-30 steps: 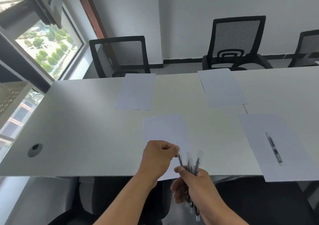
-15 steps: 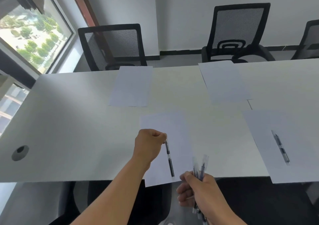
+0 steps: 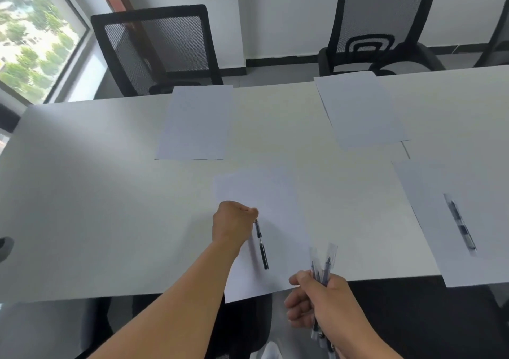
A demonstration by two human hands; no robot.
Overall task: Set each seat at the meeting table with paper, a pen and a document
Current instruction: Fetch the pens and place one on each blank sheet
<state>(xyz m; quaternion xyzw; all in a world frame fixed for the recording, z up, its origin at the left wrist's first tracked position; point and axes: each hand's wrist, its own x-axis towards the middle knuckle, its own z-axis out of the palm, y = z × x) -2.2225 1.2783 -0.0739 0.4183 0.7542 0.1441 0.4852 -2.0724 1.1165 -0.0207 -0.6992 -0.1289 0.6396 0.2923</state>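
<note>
Head view: since a second ago the left hand [image 3: 234, 222], pinching one pen [image 3: 261, 244], has lowered it onto the near sheet [image 3: 275, 193]; right hand [image 3: 316, 298] grips the spare pens [image 3: 326, 262].

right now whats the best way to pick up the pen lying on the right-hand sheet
Pinch the pen across the middle of its barrel, coming from straight above. It lies flat and free on the right-hand sheet, so its long sides are open to the fingers.

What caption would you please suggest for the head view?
Left hand lays a pen on the near sheet; right hand grips spare pens.
</note>
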